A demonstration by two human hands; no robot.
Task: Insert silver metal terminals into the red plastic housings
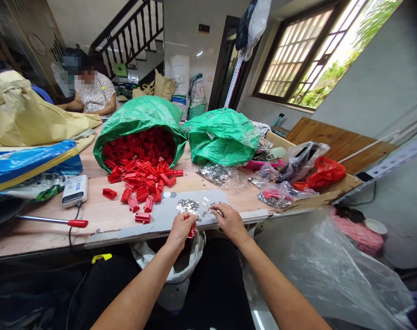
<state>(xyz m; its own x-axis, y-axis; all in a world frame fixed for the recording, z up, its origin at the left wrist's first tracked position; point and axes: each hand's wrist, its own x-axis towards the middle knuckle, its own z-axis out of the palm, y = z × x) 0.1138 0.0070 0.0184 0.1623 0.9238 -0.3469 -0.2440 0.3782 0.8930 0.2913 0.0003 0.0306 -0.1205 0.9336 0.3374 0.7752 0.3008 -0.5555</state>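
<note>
At the table's near edge, dead on twelve from the seat, both bare hands are in the thick of it! The left hand (pixel 180 231) has thumb and fingers pinched on a red part (pixel 191 231), held at the lip of the grey board (pixel 163 218). The right hand (pixel 232 223), out towards one o'clock, has its fingertips bunched low over the loose edge of the metal bits (pixel 187 206); whether they grip one, I can't tell from here. The main pile glints just beyond the left hand, a few strays lying to its three o'clock.

Swing to eleven, and what a spill: a red heap (pixel 139 176) pours from the mouth of a green bag (pixel 143 110), its nearest pieces on the board's left end. Just past twelve slumps a second bag (pixel 225 137), clear packets (pixel 222 174) at its foot. Over at two, a carton (pixel 332 195) brims with plastic bags. At ten sits a white box (pixel 74 190), cable trailing off the edge. Far off at eleven, a co-worker (pixel 95 91) sits in a spotted top.
</note>
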